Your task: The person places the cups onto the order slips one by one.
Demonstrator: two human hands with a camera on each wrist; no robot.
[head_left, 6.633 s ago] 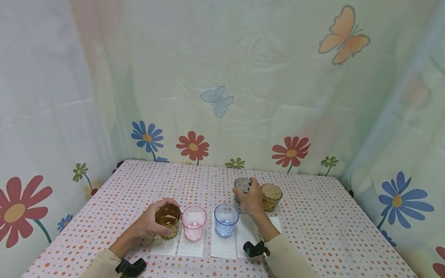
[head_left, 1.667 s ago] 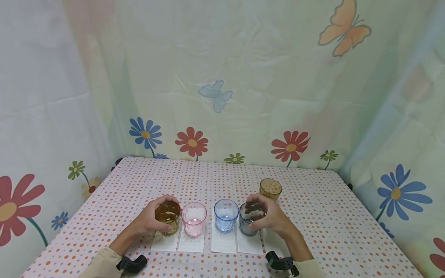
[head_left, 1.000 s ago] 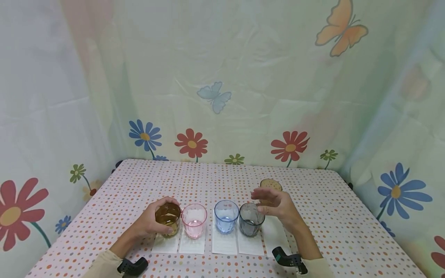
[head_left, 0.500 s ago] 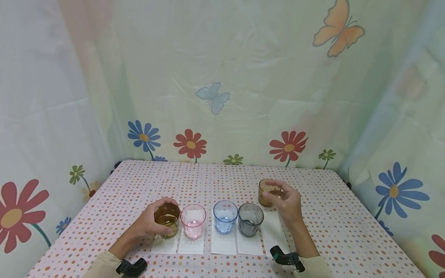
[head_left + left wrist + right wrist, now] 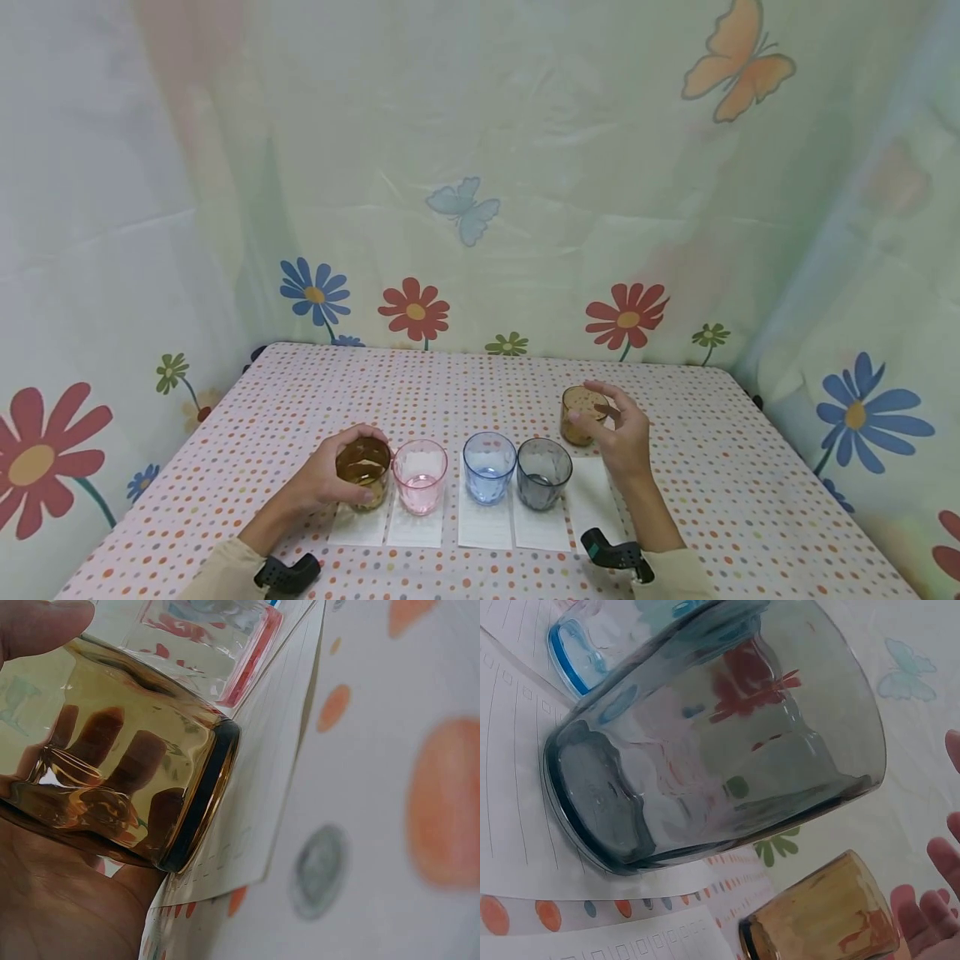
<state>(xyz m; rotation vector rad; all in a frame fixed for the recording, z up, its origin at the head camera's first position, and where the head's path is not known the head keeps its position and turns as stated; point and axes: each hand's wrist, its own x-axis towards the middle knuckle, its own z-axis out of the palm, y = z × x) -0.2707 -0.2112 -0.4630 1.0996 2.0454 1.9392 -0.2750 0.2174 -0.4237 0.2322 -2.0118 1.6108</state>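
My left hand (image 5: 322,477) grips a dark amber glass (image 5: 363,487) round its side, with the glass standing over the leftmost paper strip. In the left wrist view the thumb lies on the amber glass (image 5: 112,757) and fingers show through it. My right hand (image 5: 624,433) is at a lighter amber glass (image 5: 573,429) at the back right, thumb before it and fingers spread around its right side. The right wrist view shows the fingertips (image 5: 943,859) near the rim of this amber glass (image 5: 825,915). A grey glass (image 5: 543,487) stands nearer, left of the right forearm.
A pink glass (image 5: 419,492) and a blue glass (image 5: 489,483) stand between the hands, each on a white paper strip. The rightmost strip (image 5: 597,500) lies bare beside the grey glass. A patterned curtain (image 5: 525,125) rises behind the dotted table (image 5: 450,383).
My right hand brought the grey glass forward onto a paper strip, let go of it, and moved back and right to the lighter amber glass. My left hand stays on its glass.
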